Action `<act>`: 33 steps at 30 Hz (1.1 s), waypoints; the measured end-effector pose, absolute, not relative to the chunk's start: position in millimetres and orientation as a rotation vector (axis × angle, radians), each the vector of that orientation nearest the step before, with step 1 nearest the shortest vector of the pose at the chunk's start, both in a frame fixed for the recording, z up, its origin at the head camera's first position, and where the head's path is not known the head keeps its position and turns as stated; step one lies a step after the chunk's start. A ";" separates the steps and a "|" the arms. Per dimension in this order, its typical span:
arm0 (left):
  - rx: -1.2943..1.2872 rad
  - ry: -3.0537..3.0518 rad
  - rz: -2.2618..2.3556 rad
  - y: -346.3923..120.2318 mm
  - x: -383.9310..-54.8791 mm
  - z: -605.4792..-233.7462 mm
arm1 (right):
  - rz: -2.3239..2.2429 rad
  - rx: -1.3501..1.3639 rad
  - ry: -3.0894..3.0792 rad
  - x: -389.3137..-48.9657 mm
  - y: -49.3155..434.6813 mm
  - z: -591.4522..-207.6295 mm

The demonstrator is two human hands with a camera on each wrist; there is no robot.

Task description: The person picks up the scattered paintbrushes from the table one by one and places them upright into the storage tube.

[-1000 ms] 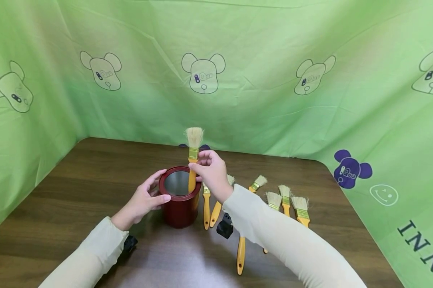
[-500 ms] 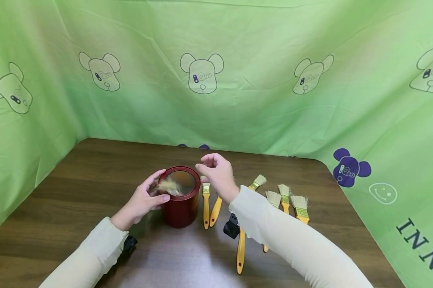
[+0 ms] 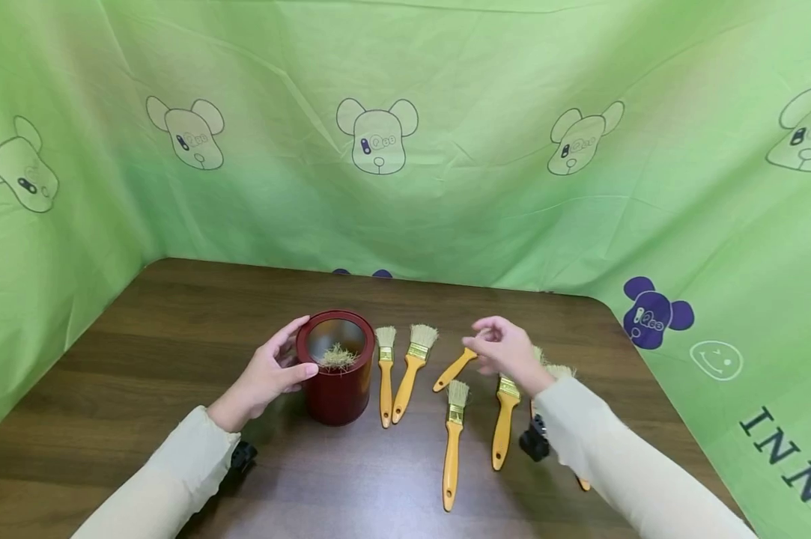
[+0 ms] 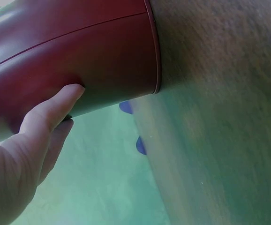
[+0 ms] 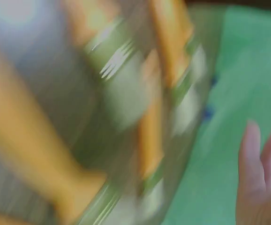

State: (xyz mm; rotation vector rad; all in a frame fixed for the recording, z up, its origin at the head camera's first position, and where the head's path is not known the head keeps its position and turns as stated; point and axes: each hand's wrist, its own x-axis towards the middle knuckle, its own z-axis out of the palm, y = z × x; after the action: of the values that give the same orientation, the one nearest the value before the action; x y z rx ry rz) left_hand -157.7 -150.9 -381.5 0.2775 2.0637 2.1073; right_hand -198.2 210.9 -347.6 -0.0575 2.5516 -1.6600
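Note:
My left hand (image 3: 270, 374) holds a dark red round canister (image 3: 338, 397) upright on the table, thumb at the near rim and fingers along its left side. Inside the canister, the pale bristles of a paintbrush (image 3: 338, 358) show just below the rim; its handle is hidden. The left wrist view has the fingers (image 4: 56, 108) against the smooth red wall. Over on the right, my right hand (image 3: 509, 350) hovers with nothing in it, partly covering a paintbrush (image 3: 455, 372) with an orange handle. In the right wrist view its fingers (image 5: 251, 154) extend above the blurred brushes.
Right beside the canister lie two paintbrushes, a narrow one (image 3: 386, 382) and a wider one (image 3: 409, 378). Another paintbrush (image 3: 452, 449) lies nearer the front, and one more (image 3: 505, 423) under the right hand. A green printed cloth (image 3: 378, 217) hangs behind the wooden table (image 3: 196, 329).
My right hand let go of the paintbrush, which dropped handle-down into the canister and leaned to the near side. The empty hand then moved right, over the other brushes. My left hand stayed put.

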 end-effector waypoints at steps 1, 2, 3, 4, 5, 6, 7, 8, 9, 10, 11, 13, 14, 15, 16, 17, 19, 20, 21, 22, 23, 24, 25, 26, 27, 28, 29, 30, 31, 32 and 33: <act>0.275 2.065 2.104 -151.4 -156.9 -381.8 | -1.623 -0.074 2.545 -198.1 222.5 -349.9; 0.268 2.066 2.100 -151.6 -156.2 -382.3 | -1.581 -0.080 2.547 -198.1 233.9 -352.5; 0.265 2.061 2.099 -151.6 -155.5 -383.1 | -1.531 -0.087 2.560 -197.5 245.4 -354.5; 0.261 2.056 2.099 -151.3 -154.8 -384.1 | -1.490 -0.085 2.574 -196.5 256.8 -355.8; 0.262 2.050 2.099 -150.8 -154.3 -385.2 | -1.441 -0.073 2.610 -194.8 267.2 -356.2; 0.270 2.049 2.098 -149.7 -153.8 -386.0 | -1.397 -0.064 2.638 -193.0 277.9 -356.5; 0.277 2.047 2.098 -148.7 -153.8 -386.9 | -1.357 -0.046 2.662 -191.1 288.2 -356.6; 0.282 2.042 2.100 -147.7 -154.1 -387.4 | -1.315 -0.029 2.684 -189.2 298.4 -356.0; 0.293 2.040 2.101 -146.8 -154.4 -387.5 | -1.279 -0.010 2.704 -187.5 307.6 -355.5; 0.297 2.038 2.104 -146.2 -154.6 -387.3 | -1.246 0.010 2.723 -186.2 315.9 -355.0; 0.298 2.039 2.104 -146.1 -154.9 -387.1 | -1.211 0.023 2.743 -184.9 323.1 -354.7; 0.290 2.041 2.108 -146.4 -155.4 -386.0 | -1.158 0.055 2.774 -183.0 334.7 -354.6; 0.285 2.042 2.110 -146.7 -155.8 -385.4 | -1.138 0.065 2.789 -182.4 339.9 -354.7; 0.281 2.043 2.112 -146.9 -156.0 -384.8 | -1.114 0.077 2.812 -181.8 344.3 -355.7; 0.275 2.043 2.113 -147.2 -156.4 -384.1 | -1.087 0.084 2.836 -180.8 348.0 -356.6; 0.273 2.045 2.113 -147.4 -156.6 -383.4 | -1.060 0.093 2.864 -179.6 351.4 -357.9; 0.275 2.044 2.116 -147.3 -156.9 -382.2 | -0.957 0.091 2.941 -176.9 357.0 -361.7; 0.276 2.046 2.115 -147.5 -157.1 -381.7 | -0.896 0.092 2.981 -175.1 359.1 -363.9; 0.280 2.046 2.116 -147.5 -157.2 -381.3 | -0.829 0.100 3.021 -173.1 360.6 -366.8; 0.280 2.052 2.116 -147.6 -157.2 -381.0 | -0.769 0.113 3.047 -171.3 361.6 -369.5; 0.281 2.056 2.117 -147.7 -157.2 -380.8 | -0.714 0.125 3.062 -169.7 362.4 -372.2; 0.282 2.061 2.117 -147.8 -157.2 -380.8 | -0.681 0.142 3.058 -168.0 362.6 -375.2; 0.280 2.064 2.117 -148.1 -157.2 -380.7 | -0.680 0.167 3.038 -166.3 362.3 -377.8; 0.278 2.068 2.117 -148.3 -157.2 -380.7 | -0.706 0.204 2.995 -164.9 361.6 -380.2; 0.277 2.071 2.117 -148.4 -157.2 -380.6 | -0.736 0.235 2.945 -163.9 360.7 -382.5; 0.275 2.073 2.117 -148.6 -157.2 -380.6 | -0.765 0.266 2.893 -163.0 359.5 -384.3; 0.274 2.072 2.116 -148.8 -157.4 -380.5 | -0.800 0.296 2.844 -162.3 358.1 -386.0; 0.273 2.070 2.117 -149.0 -157.4 -380.4 | -0.843 0.326 2.794 -161.9 356.6 -387.4; 0.273 2.068 2.117 -149.0 -157.5 -380.4 | -0.875 0.351 2.753 -161.9 355.0 -388.2; 0.272 2.066 2.118 -149.0 -157.5 -380.4 | -0.898 0.372 2.716 -162.2 353.3 -389.1; 0.272 2.065 2.118 -149.2 -157.7 -380.4 | -0.918 0.387 2.691 -162.6 351.7 -389.9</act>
State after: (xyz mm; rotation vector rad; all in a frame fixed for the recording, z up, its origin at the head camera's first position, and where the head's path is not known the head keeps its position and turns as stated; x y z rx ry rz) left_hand -157.7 -149.2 -380.4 0.2717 2.0648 2.1183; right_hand -162.6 351.7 -389.9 0.3871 2.6912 -0.9180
